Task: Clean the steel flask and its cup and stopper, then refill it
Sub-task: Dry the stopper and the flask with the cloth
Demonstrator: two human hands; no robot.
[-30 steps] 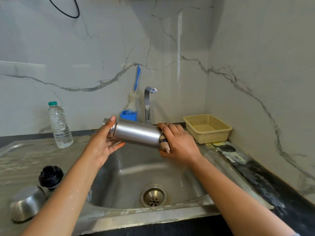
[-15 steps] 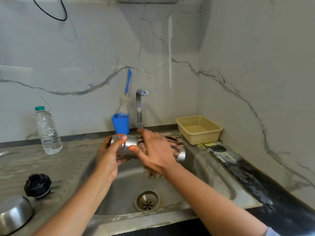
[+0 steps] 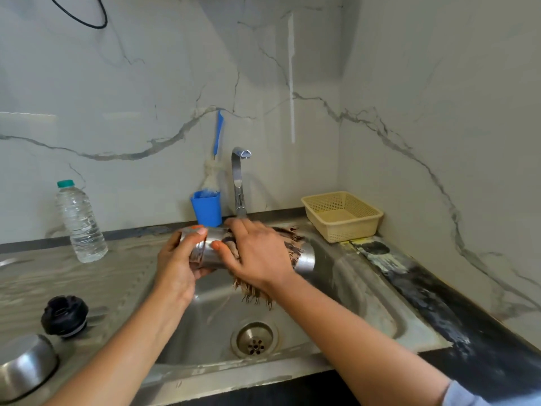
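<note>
Left hand grips the flask level over the sink, probably steadying it so the right hand, clutching a cloth, can rub it.

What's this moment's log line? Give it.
step: wiping flask | left hand: holds flask | right hand: wraps cloth round flask | stopper, cup: drainboard

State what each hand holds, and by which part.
The left hand grips the steel flask at its neck end. The right hand holds a brown cloth wrapped round the flask's middle.
</note>
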